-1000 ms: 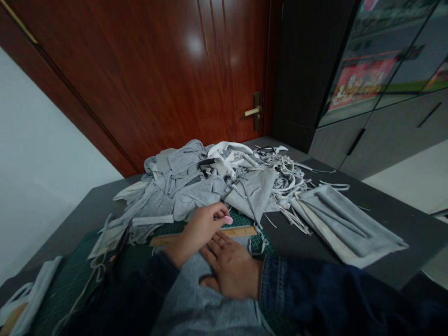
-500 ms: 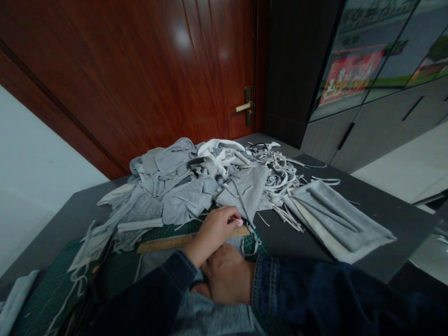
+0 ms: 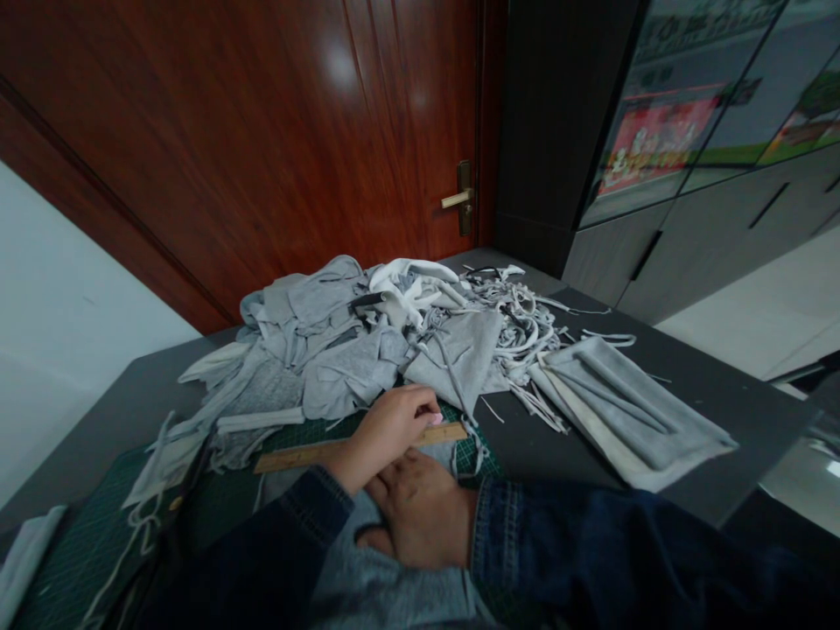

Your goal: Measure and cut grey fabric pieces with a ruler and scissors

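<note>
My left hand (image 3: 392, 429) is closed on a small pink piece of chalk (image 3: 437, 420) at the upper edge of a wooden ruler (image 3: 295, 458). The ruler lies across a grey cloth (image 3: 394, 595) on a green cutting mat (image 3: 92, 516). Just below my left forearm, my right hand (image 3: 423, 512) lies palm down on the cloth, its fingers pointing left and its thumb apart. My left wrist covers part of the ruler, and some right fingertips are hidden.
Behind the ruler rises a heap of grey fabric pieces (image 3: 276, 350), with tangled cords and strips (image 3: 525, 332) to its right. A folded grey cloth (image 3: 617, 402) rests on the dark table (image 3: 709, 385). Dark scissors-like handles (image 3: 174, 516) and white cord (image 3: 111, 577) are at lower left.
My left hand has slid a little to the left along the ruler with the pink chalk. My right hand has stayed in nearly the same place on the cloth.
</note>
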### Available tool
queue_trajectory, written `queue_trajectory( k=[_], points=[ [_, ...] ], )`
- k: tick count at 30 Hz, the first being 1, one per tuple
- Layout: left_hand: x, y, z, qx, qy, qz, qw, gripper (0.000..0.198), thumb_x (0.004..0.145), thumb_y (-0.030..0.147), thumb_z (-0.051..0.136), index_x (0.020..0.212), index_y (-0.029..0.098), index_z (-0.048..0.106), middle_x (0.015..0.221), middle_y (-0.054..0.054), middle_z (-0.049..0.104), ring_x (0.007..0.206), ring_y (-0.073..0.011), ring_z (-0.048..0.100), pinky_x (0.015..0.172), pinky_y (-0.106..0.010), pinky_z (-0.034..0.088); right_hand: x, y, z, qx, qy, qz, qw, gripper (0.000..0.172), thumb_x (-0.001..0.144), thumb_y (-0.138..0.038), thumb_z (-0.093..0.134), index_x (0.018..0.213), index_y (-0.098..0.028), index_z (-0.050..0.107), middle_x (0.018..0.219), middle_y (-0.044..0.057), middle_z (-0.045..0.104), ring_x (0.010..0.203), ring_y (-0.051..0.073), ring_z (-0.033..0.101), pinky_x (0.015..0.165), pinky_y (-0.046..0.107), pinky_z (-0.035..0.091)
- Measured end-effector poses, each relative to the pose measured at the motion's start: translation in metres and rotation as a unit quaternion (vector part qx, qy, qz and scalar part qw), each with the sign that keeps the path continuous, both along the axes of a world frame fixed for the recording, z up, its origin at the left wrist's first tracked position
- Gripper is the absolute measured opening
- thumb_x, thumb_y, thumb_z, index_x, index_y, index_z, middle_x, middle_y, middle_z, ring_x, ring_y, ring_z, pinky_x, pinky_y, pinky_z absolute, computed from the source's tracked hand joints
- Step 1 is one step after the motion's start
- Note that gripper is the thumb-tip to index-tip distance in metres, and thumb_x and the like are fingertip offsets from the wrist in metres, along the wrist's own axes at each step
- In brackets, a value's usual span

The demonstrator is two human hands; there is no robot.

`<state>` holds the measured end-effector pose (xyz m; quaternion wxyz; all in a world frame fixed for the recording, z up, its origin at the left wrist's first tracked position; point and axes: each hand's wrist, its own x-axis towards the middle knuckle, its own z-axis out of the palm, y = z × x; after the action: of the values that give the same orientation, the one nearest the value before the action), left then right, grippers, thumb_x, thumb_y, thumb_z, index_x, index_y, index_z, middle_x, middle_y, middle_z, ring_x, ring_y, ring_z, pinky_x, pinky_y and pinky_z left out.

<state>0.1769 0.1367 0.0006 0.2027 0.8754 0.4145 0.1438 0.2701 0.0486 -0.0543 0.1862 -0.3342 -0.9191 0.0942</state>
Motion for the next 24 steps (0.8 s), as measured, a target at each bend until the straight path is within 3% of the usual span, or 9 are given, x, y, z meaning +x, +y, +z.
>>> queue_trajectory(
  k=[5, 14, 24],
  points=[
    [-0.012, 0.002, 0.004, -0.008, -0.005, 0.017, 1.000, 0.012, 0.086, 0.013, 0.078, 0.079, 0.020, 0.071, 0.082, 0.002, 0.073, 0.078, -0.0153, 0.066, 0.071, -0.024, 0.043, 0.001, 0.000, 0.006, 0.010, -0.019, -0.005, 1.000, 0.081, 0.098, -0.063, 0.057, 0.151, -0.002, 0.049, 0.153, 0.026, 0.052, 0.147, 0.038, 0.044, 0.123, 0.049, 0.035],
    [0.004, -0.002, 0.000, -0.003, 0.010, -0.007, 1.000, 0.009, 0.088, 0.016, 0.075, 0.081, 0.020, 0.072, 0.086, 0.001, 0.073, 0.082, -0.0169, 0.066, 0.075, -0.026, 0.044, -0.001, 0.000, -0.001, -0.004, -0.015, -0.004, 1.000, 0.078, 0.097, -0.062, 0.059, 0.149, -0.004, 0.052, 0.150, 0.023, 0.056, 0.144, 0.037, 0.047, 0.120, 0.049, 0.038],
    [-0.042, 0.011, 0.010, -0.043, 0.028, -0.012, 0.999, 0.008, 0.086, 0.018, 0.074, 0.078, 0.021, 0.072, 0.078, 0.004, 0.072, 0.075, -0.0142, 0.066, 0.069, -0.022, 0.042, 0.003, -0.002, 0.006, -0.025, -0.015, -0.002, 1.000, 0.082, 0.103, -0.062, 0.050, 0.159, -0.003, 0.040, 0.166, 0.025, 0.033, 0.158, 0.035, 0.025, 0.131, 0.048, 0.020]
  ],
)
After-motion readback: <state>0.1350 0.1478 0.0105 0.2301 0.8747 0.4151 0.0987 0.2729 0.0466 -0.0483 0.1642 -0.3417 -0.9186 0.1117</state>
